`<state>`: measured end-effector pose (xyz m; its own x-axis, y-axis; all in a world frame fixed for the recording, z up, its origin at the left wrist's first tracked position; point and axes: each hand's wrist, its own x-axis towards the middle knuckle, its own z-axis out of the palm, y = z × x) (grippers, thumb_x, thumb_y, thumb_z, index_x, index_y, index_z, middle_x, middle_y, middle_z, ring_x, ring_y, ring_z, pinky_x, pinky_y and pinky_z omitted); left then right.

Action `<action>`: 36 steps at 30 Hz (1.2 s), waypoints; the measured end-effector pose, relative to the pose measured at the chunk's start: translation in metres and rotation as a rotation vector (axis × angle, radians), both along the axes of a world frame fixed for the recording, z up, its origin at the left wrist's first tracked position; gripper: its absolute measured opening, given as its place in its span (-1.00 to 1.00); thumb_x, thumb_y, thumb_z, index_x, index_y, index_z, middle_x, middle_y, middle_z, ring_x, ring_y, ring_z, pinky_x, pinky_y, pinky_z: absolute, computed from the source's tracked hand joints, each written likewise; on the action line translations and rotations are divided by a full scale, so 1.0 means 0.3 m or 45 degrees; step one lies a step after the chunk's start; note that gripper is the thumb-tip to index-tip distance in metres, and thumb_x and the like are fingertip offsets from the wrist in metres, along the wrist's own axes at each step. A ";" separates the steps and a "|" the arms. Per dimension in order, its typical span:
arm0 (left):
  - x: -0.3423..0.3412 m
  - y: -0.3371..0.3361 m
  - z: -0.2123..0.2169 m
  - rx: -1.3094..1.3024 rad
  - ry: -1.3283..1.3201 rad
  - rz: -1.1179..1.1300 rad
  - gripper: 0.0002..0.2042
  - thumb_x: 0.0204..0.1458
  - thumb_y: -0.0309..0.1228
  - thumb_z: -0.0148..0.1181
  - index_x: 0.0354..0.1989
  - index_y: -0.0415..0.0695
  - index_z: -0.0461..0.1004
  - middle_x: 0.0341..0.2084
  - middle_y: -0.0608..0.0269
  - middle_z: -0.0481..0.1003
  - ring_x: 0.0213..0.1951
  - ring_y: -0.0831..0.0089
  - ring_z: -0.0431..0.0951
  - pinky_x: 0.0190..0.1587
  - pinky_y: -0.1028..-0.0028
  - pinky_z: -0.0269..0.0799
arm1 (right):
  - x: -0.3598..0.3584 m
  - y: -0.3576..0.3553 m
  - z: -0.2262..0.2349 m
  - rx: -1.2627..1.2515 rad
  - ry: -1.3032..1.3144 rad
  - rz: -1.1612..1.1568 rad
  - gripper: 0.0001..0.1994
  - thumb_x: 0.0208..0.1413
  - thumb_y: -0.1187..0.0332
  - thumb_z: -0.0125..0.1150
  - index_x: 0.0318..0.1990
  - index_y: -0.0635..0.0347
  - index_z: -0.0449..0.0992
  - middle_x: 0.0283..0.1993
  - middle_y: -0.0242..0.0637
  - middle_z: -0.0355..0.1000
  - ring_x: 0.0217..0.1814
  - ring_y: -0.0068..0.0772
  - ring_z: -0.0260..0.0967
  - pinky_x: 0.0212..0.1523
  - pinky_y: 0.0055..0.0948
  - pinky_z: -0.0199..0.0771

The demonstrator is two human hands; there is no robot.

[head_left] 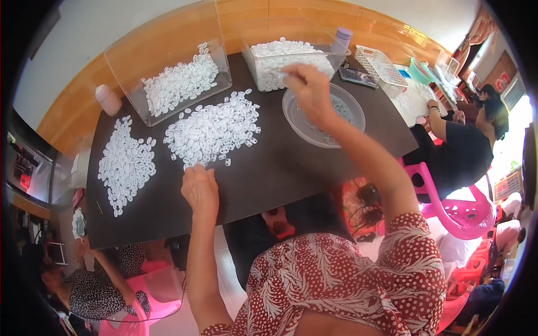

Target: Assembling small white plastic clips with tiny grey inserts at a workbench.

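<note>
My left hand [199, 187] rests on the dark table [269, 179], fingers curled at the near edge of a middle heap of small white plastic rings [216, 129]. My right hand [307, 89] is raised over a clear round bowl [353, 109], fingertips pinched at the rim of a clear box full of white rings [274, 61]. Whether it holds a ring is too small to tell. A second heap of rings [126, 162] lies at the left. Another clear box [179, 84] holds more rings.
A pink bottle [107, 99] stands at the table's far left corner, and a white mesh basket [381, 70] and a calculator [358, 77] at the far right. A person in black [471, 151] sits at right by pink chairs; another person [95, 291] sits lower left.
</note>
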<state>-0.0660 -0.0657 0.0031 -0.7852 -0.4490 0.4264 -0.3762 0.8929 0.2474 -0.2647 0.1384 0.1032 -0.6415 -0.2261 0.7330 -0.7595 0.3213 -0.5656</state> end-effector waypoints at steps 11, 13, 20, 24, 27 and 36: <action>-0.006 -0.044 0.001 1.032 0.382 -0.234 -0.85 -0.02 -0.55 0.11 -0.27 -0.30 0.50 -0.51 0.15 0.49 -0.58 0.50 0.45 -0.50 0.50 0.36 | -0.534 0.011 0.077 0.606 0.322 -0.589 -0.79 -0.18 0.40 0.08 -0.35 0.13 0.59 -0.42 -0.07 0.49 -0.34 0.01 0.46 -0.30 -0.14 0.41; 0.001 -0.042 -0.001 1.234 0.409 -0.228 -0.85 -0.02 -0.56 0.10 -0.27 -0.30 0.50 -0.51 0.19 0.49 -0.57 0.53 0.45 -0.52 0.53 0.35 | -0.497 -0.001 0.042 0.550 0.413 -0.498 -0.79 -0.17 0.41 0.08 -0.35 0.12 0.59 -0.43 -0.06 0.49 -0.35 0.01 0.45 -0.31 -0.15 0.42; 0.022 0.022 0.037 1.634 0.526 -0.234 -0.83 -0.01 -0.59 0.10 -0.22 -0.30 0.48 -0.49 0.24 0.48 -0.55 0.60 0.45 -0.59 0.63 0.31 | 0.194 -0.177 -0.142 0.258 -0.244 0.586 -0.84 -0.11 0.47 0.18 -0.32 0.27 0.56 -0.42 -0.11 0.51 -0.37 -0.18 0.48 -0.28 -0.34 0.44; 0.024 0.081 0.064 1.673 0.541 -0.219 -0.81 0.01 -0.62 0.12 -0.18 -0.35 0.45 -0.48 0.23 0.47 -0.55 0.59 0.44 -0.58 0.66 0.30 | 0.318 -0.194 -0.266 0.135 -0.857 0.774 -0.86 -0.12 0.47 0.19 -0.37 0.34 0.55 -0.50 -0.17 0.49 -0.44 -0.42 0.45 -0.34 -0.45 0.41; 0.035 0.101 0.066 1.682 0.599 -0.249 -0.83 0.02 -0.63 0.10 -0.19 -0.36 0.45 -0.48 0.23 0.47 -0.55 0.59 0.45 -0.58 0.66 0.32 | 0.337 -0.196 -0.251 0.119 -1.019 0.862 -0.90 -0.11 0.49 0.16 -0.45 0.36 0.52 -0.52 -0.25 0.48 -0.47 -0.53 0.40 -0.38 -0.51 0.39; 0.029 0.139 0.035 1.656 0.567 -0.268 -0.84 0.03 -0.63 0.10 -0.19 -0.34 0.45 -0.49 0.26 0.47 -0.56 0.62 0.43 -0.58 0.67 0.32 | 0.367 -0.158 -0.279 0.129 -1.032 0.767 -0.90 -0.03 0.47 0.13 -0.46 0.35 0.48 -0.55 -0.36 0.43 -0.48 -0.66 0.33 -0.44 -0.63 0.31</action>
<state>-0.0575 -0.0241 0.0137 -0.7969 -0.6034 0.0282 0.0644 -0.0385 0.9972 -0.1546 0.0910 0.0194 -0.6956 -0.7131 0.0871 -0.2108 0.0866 -0.9737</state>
